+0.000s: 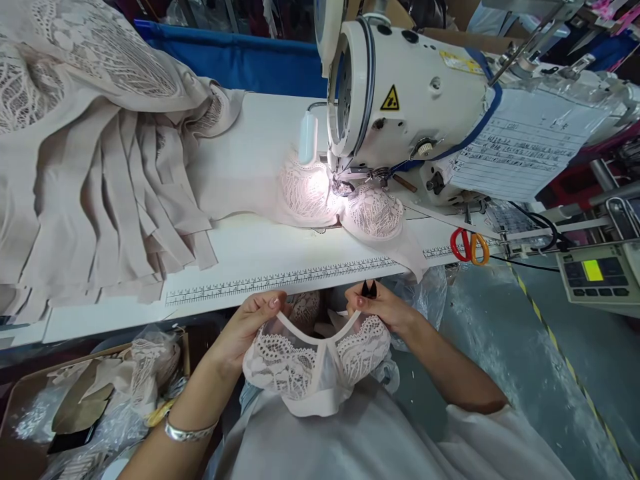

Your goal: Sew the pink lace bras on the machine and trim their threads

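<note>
At the lower centre of the frame, a lace bra (pixel 320 373) hangs stretched between both hands. The left hand (pixel 260 319), its forearm slanting up from the lower left, pinches one upper end between thumb and fingers. The right hand (pixel 377 308), forearm angled in from the lower right, pinches the other, two black points (pixel 369 289) jutting above its fingers.

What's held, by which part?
Left hand, right hand: pale lace bra, by its upper cup corners. Right also holds black two-pointed tool, its grip hidden.
</note>
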